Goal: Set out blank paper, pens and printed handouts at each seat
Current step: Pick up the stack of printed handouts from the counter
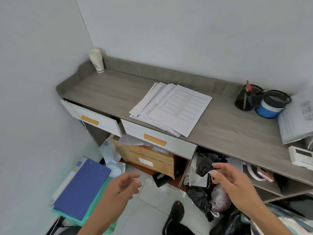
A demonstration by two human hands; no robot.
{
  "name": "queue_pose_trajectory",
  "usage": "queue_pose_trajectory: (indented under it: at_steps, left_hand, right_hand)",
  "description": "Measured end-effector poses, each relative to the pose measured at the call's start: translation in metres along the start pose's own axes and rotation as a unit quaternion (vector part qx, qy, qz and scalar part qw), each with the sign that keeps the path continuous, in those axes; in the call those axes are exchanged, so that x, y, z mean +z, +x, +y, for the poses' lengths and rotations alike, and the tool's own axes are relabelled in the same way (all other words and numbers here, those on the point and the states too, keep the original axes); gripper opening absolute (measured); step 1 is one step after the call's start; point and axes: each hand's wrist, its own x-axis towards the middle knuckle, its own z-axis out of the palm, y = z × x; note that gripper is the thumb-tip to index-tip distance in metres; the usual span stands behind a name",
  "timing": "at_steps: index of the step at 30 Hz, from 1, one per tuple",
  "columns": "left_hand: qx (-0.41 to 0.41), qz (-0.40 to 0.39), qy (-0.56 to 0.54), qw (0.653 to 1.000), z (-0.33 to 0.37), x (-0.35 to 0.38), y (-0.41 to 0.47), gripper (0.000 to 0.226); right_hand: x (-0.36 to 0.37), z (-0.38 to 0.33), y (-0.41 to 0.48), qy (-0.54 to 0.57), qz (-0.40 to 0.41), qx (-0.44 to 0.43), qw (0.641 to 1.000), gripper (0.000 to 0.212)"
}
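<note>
At the near left, a blue folder [83, 189] lies low beside the wall. My left hand [122, 185] hovers below the desk [105, 89], fingers loose and holding nothing. The fanned stack of printed handouts [171, 107] lies mid-desk, reaching its near edge above a drawer [157, 139]. My right hand [232, 180], well apart from the left, is spread and empty before a black bag [206, 161]. At the far right, a black pen holder [247, 99] stands touching a blue tub [271, 107].

Desktop [110, 92] open between cup [96, 61], paper stack [171, 107]; pots [249, 99], perhaps pen-holders, right.
</note>
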Motion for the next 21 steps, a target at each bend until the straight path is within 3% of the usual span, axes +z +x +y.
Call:
queue_pose_trajectory:
  at_steps: [2,6,10,14,21]
  left_hand:
    - [0.009,-0.002,0.010,1.000,0.007,-0.002,0.034,0.012]
    - [0.035,0.020,0.045,0.998,0.033,-0.010,0.104,0.010]
    - [0.068,0.053,0.114,0.990,0.059,-0.025,0.179,0.011]
    - [0.079,0.080,0.170,0.979,0.078,-0.028,0.253,0.022]
    - [0.058,0.051,0.241,0.968,0.099,-0.020,0.369,0.036]
  right_hand:
    - [0.001,-0.009,0.034,0.007,0.020,0.008,1.000,0.014]
    - [0.003,-0.033,0.112,0.026,0.079,-0.001,0.997,0.014]
    - [0.006,-0.054,0.189,0.011,0.125,0.019,0.992,0.044]
    - [0.004,-0.064,0.240,0.018,0.131,0.074,0.988,0.054]
    - [0.040,-0.054,0.276,-0.226,0.080,0.047,0.970,0.062]
